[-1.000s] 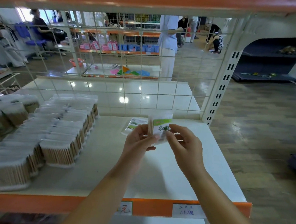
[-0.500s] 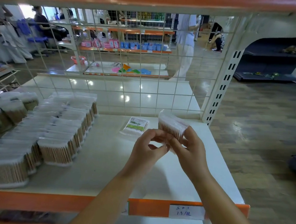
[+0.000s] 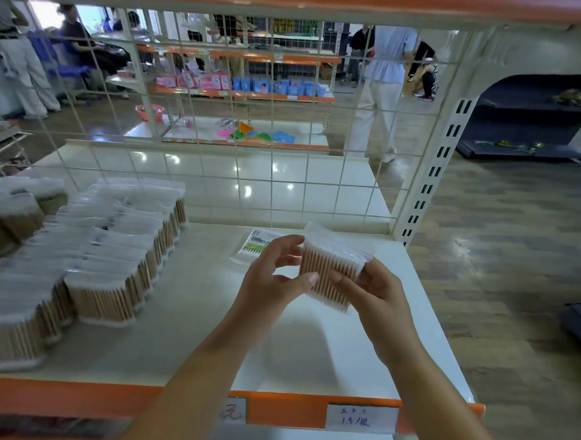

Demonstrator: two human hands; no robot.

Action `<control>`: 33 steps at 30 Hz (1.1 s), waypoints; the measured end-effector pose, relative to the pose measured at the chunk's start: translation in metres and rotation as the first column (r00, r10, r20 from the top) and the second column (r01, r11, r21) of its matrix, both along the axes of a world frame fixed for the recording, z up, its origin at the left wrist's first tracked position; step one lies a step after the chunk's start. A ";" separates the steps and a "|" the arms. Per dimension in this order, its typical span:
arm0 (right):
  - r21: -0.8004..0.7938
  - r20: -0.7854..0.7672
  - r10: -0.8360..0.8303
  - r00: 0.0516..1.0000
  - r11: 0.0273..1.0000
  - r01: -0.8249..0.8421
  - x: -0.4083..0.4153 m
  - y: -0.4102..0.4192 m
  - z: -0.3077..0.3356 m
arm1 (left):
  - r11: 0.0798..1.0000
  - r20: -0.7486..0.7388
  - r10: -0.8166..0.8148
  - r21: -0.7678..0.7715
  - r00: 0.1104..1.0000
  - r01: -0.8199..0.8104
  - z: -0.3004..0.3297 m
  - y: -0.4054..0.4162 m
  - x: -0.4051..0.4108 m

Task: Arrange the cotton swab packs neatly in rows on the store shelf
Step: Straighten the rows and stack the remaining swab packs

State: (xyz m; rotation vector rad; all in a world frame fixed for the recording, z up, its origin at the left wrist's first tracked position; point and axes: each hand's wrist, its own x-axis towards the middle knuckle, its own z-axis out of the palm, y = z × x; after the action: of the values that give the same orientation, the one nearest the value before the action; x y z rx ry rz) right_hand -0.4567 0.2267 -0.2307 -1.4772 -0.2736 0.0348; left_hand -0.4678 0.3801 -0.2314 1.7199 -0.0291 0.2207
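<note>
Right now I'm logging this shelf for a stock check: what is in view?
held swab pack: one, clear wrap, wooden sticks, above the shelf
flat pack: one, white and green, lying near the wire grid
rows of swab packs: many, uncountable, shelf left
shelf: one, white, orange front edge
price label: one, white, on the edge
left hand: pinches the held pack
right hand: grips it

Clear swab pack (image 3: 330, 273) tilted above shelf (image 3: 180, 332), rows (image 3: 109, 259) at left
</note>
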 end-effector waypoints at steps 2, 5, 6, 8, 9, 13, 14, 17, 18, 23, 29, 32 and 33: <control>0.024 -0.017 0.061 0.998 0.998 -0.061 0.000 0.001 0.003 | 0.999 -0.011 -0.024 -0.028 1.000 0.024 0.002 0.002 -0.001; 0.058 -0.021 0.144 0.989 0.988 -0.142 -0.003 0.004 0.009 | 0.993 -0.025 -0.064 -0.104 0.998 0.061 0.006 0.008 -0.005; 0.067 -0.026 0.158 0.987 0.985 -0.156 -0.005 0.006 0.010 | 0.989 -0.026 -0.079 -0.125 0.996 0.075 0.008 0.012 -0.006; 0.081 -0.040 0.175 0.984 0.982 -0.171 -0.007 0.010 0.012 | 0.984 -0.025 -0.111 -0.144 0.993 0.106 0.011 0.020 -0.009; 0.079 -0.045 0.181 0.982 0.981 -0.177 -0.009 0.012 0.013 | 0.982 -0.025 -0.128 -0.143 0.991 0.123 0.012 0.024 -0.011; 0.038 -0.044 0.206 0.978 0.978 -0.204 -0.019 0.027 0.017 | 0.969 -0.013 -0.180 -0.175 0.984 0.175 0.017 0.042 -0.022; 0.023 -0.046 0.213 0.976 0.977 -0.212 -0.022 0.032 0.018 | 0.966 -0.004 -0.185 -0.187 0.983 0.181 0.018 0.048 -0.025; -0.012 -0.042 0.225 0.973 0.974 -0.226 -0.030 0.050 0.022 | 0.960 0.017 -0.206 -0.188 0.978 0.206 0.027 0.069 -0.035; -0.013 -0.040 0.230 0.972 0.973 -0.230 -0.032 0.057 0.023 | 0.963 0.014 -0.205 -0.175 0.979 0.205 0.031 0.076 -0.038; -0.138 -0.014 0.181 0.983 0.974 -0.181 -0.046 0.091 0.028 | 0.987 -0.018 -0.131 0.092 0.991 0.132 0.049 0.119 -0.051; -0.362 -0.003 0.136 0.991 0.924 -0.128 -0.063 0.133 0.029 | 0.744 -0.009 -0.183 0.652 0.983 0.145 0.068 0.168 -0.063; -0.422 -0.012 0.143 0.990 0.897 -0.134 -0.070 0.153 0.029 | 0.627 -0.043 -0.182 0.765 0.982 0.150 0.072 0.187 -0.070; -0.446 -0.006 0.144 0.990 0.885 -0.131 -0.071 0.159 0.029 | 0.600 -0.043 -0.174 0.788 0.984 0.140 0.072 0.193 -0.071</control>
State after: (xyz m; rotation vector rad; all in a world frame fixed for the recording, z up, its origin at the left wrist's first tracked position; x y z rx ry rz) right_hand -0.5280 0.3859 -0.2014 -1.9149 -0.4126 0.2042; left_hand -0.5393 0.5735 -0.1589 2.5983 -0.3609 0.1056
